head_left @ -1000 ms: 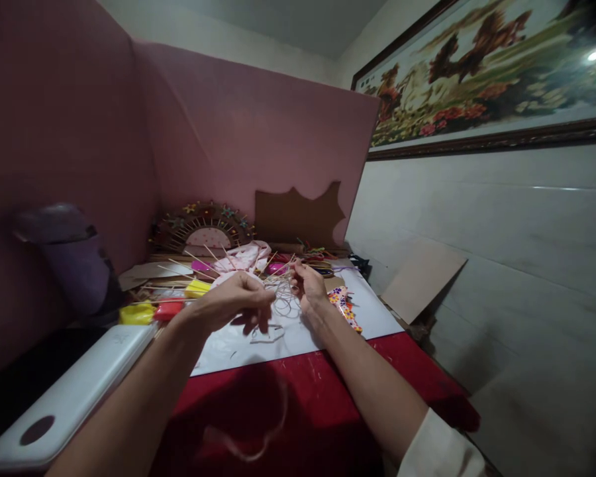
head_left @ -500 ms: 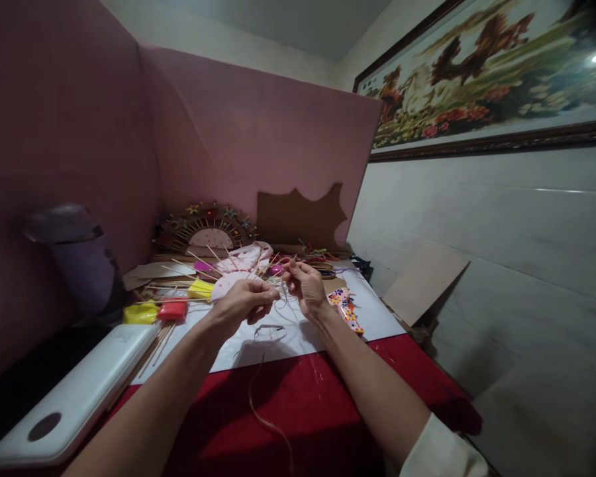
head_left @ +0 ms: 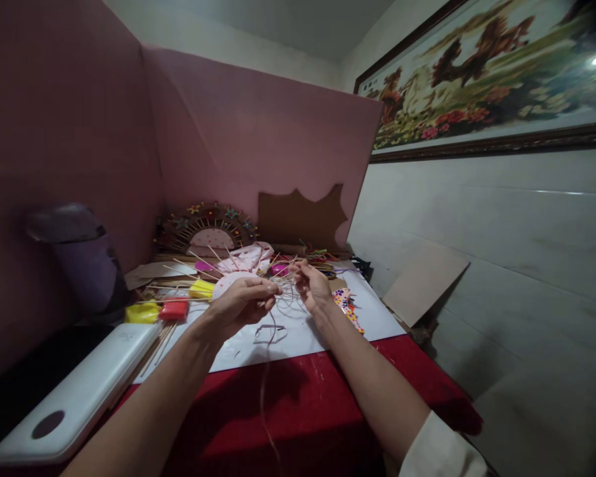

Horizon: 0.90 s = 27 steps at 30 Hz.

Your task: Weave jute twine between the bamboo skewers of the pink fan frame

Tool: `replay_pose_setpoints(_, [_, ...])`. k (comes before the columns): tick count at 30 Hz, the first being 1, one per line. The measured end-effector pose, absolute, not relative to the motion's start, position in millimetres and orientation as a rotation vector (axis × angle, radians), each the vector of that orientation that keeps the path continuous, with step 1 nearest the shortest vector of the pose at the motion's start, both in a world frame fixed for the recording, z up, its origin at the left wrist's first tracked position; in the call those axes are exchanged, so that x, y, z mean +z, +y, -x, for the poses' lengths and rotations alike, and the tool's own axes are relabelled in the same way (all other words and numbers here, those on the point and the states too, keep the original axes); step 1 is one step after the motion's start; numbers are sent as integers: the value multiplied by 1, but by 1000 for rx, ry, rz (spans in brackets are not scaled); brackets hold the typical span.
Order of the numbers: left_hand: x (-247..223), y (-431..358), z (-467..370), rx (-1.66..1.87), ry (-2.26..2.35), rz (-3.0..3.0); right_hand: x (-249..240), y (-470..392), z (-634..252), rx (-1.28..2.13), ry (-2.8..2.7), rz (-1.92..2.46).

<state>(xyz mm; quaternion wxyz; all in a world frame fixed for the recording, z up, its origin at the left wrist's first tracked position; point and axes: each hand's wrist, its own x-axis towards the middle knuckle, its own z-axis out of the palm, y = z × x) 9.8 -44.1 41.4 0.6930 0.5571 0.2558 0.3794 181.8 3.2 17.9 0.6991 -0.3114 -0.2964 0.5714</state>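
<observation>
Thin twine (head_left: 265, 391) hangs from my left hand (head_left: 246, 303) down over the red cloth. The fingertips of that hand are pinched on it. My right hand (head_left: 312, 283), slightly higher and to the right, also has its fingertips pressed together on the twine, as far as the small size lets me see. Loose loops of twine (head_left: 289, 299) lie between and behind the hands. Just beyond my left hand is a pale dotted half-round piece (head_left: 231, 283) with thin sticks (head_left: 198, 257) fanning out. Small scissors or a clip-like tool (head_left: 269, 334) rests on the white sheet below the hands.
A white flat device (head_left: 79, 397) lies at left, near yellow (head_left: 142, 313) and red packets (head_left: 173, 309). A decorated fan shape (head_left: 211, 228) and brown cardboard (head_left: 300, 218) stand behind. Patterned fabric (head_left: 348, 310) is right of my right hand. Red cloth (head_left: 417, 371) covers the front.
My right hand has shifted slightly right, widening the gap between the hands. The hanging twine now runs down from my left hand along a different curve.
</observation>
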Motion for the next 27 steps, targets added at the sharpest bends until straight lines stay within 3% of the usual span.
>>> replay_pose_setpoints(7, [53, -69, 11, 452, 264, -1422, 13, 16, -198, 1016, -466, 835])
replay_pose_setpoints(16, [57, -72, 14, 614, 453, -1442, 10, 16, -207, 300, -989, 1397])
replay_pose_setpoints(19, [62, -64, 5, 636, 696, -1536, 20, 0, -192, 76, -1235, 1323])
replay_pose_setpoints(21, [60, -56, 0, 688, 816, -1560, 25, -10, -178, 164, -1475, 1114])
replay_pose_setpoints(25, [47, -40, 1, 762, 892, -1588, 25, -18, -161, 701, -1966, 823])
replay_pose_setpoints(27, [43, -35, 5, 846, 888, -1552, 21, -13, -163, 645, -1953, 852])
